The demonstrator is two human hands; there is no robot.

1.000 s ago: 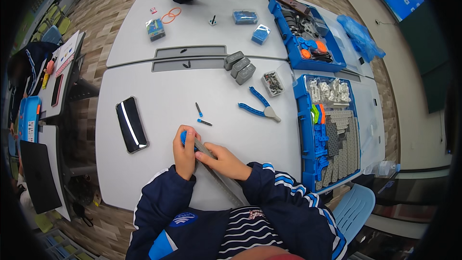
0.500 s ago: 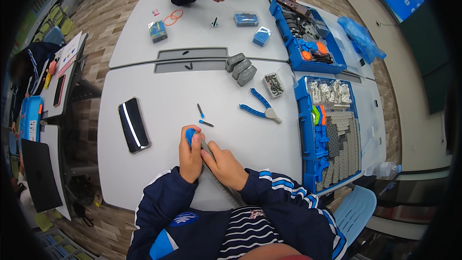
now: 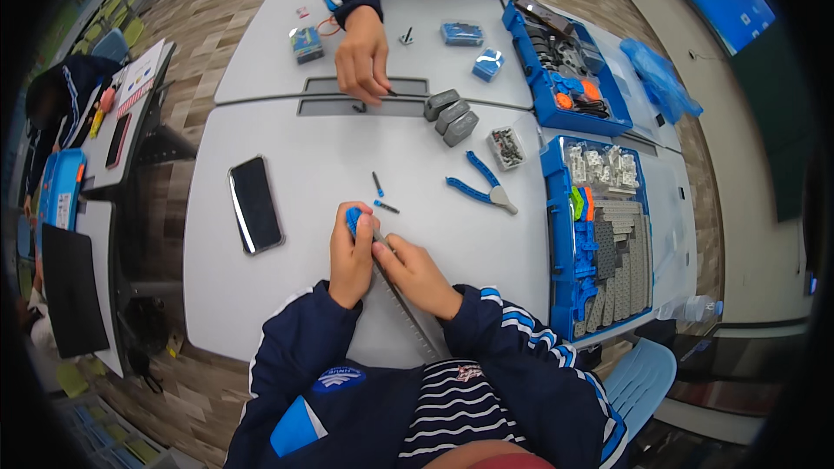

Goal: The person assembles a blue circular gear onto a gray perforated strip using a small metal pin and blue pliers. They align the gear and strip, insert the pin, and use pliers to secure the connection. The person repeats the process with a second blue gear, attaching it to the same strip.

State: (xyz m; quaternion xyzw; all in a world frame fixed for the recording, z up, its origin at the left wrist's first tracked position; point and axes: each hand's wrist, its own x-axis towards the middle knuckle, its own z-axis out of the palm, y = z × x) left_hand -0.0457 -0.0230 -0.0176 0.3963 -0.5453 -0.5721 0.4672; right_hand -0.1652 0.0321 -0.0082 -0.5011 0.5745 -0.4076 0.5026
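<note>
My left hand [image 3: 350, 262] is closed around a blue plastic building piece [image 3: 353, 218], which sits at the upper end of a long grey perforated beam [image 3: 403, 317]. Fingers and thumb of my right hand [image 3: 420, 278] grip the same beam just below that end. The beam slants down toward my body, and my fingers hide where the two parts meet. On the white table beyond my hands lie two dark pins with blue ends, one pin [image 3: 377, 183] pointing away and the other pin [image 3: 387, 207] sideways. Blue-handled pliers [image 3: 486, 189] rest open to the right.
Left lies a black phone [image 3: 255, 206]. A co-worker's hand [image 3: 363, 59] reaches over the grooved tray [image 3: 317, 108], near grey blocks [image 3: 452, 117] and a small parts box [image 3: 506, 148]. Blue cases [image 3: 557, 234] of building parts line the right; another blue case [image 3: 540, 95] stands farther back.
The co-worker's hand has come forward to the tray with a small dark piece, while their other hand has left the far case. My hands keep their hold; the view has shifted slightly.
</note>
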